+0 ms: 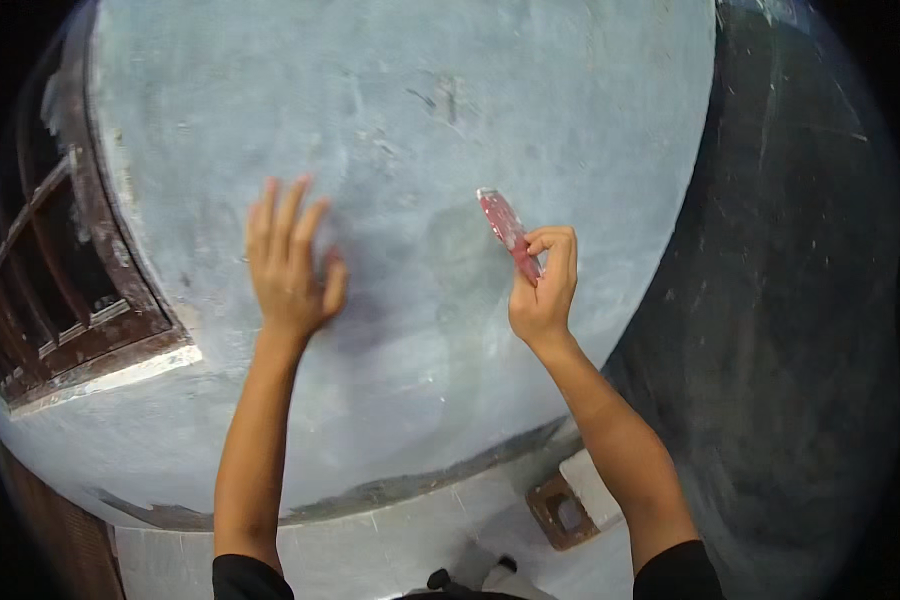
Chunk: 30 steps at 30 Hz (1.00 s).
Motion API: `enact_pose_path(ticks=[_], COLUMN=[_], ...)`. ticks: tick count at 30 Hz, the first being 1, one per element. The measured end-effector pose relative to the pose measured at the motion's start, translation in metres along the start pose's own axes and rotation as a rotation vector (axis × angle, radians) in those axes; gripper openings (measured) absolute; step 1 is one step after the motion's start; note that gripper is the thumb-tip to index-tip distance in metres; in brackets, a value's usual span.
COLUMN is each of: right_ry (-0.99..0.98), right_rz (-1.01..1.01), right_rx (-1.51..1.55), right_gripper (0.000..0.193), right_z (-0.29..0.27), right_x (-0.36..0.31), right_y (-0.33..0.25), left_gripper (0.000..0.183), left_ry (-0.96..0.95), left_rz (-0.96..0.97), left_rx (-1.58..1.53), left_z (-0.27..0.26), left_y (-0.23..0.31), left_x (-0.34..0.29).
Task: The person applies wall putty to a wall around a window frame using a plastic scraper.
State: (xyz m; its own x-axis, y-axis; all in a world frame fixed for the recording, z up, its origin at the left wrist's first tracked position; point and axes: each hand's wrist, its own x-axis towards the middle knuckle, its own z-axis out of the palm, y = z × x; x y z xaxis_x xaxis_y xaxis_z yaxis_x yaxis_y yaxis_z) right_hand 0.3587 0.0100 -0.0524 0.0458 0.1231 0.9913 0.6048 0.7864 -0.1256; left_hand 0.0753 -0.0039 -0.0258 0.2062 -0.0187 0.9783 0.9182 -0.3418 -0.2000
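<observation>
My right hand [545, 290] is closed around a flat red putty scraper [505, 222], held up in front of the pale blue-grey wall [410, 370]. White smears mark the scraper's face and edge, and its upper end tilts to the left. Whether it touches the wall I cannot tell. To the left, my left hand [292, 260] is raised with fingers spread and nothing in it, slightly blurred. Its shadow falls on the wall beside it. Rough, patchy spots [448, 100] show on the wall above and between both hands.
A brown wooden window frame [135, 250] with bars and a white sill edge stands at the left. Dark wall [800, 300] fills the right side. Below, a brown square object with a round opening [548, 512] sits on the light tiled floor [360, 560], beside a whitish block [590, 488].
</observation>
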Motion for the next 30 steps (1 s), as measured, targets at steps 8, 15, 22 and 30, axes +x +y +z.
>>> enact_pose_path(ticks=[8, 15, 22, 30], right_ry=[-0.088, -0.187, -0.225, -0.163], right_rz=[0.456, 0.968, 1.298, 1.534], right_rx=[-0.060, -0.264, -0.393, -0.506], right_gripper=[0.014, 0.015, 0.014, 0.016], right_z=[-0.106, -0.229, -0.328, -0.404], right_x=[-0.080, -0.205, -0.304, -0.415], right_y=[0.030, 0.090, 0.120, 0.145], left_gripper=[0.031, 0.025, 0.024, 0.024], left_ry=[-0.389, -0.844, -1.191, -1.425], left_rz=[-0.074, -0.213, -0.291, -0.333], left_rx=[-0.774, -1.022, -1.010, -1.105], left_z=[0.058, 0.102, 0.117, 0.108], left_y=[0.194, 0.346, 0.448, 0.523], left_x=[-0.082, -0.206, -0.294, -0.356])
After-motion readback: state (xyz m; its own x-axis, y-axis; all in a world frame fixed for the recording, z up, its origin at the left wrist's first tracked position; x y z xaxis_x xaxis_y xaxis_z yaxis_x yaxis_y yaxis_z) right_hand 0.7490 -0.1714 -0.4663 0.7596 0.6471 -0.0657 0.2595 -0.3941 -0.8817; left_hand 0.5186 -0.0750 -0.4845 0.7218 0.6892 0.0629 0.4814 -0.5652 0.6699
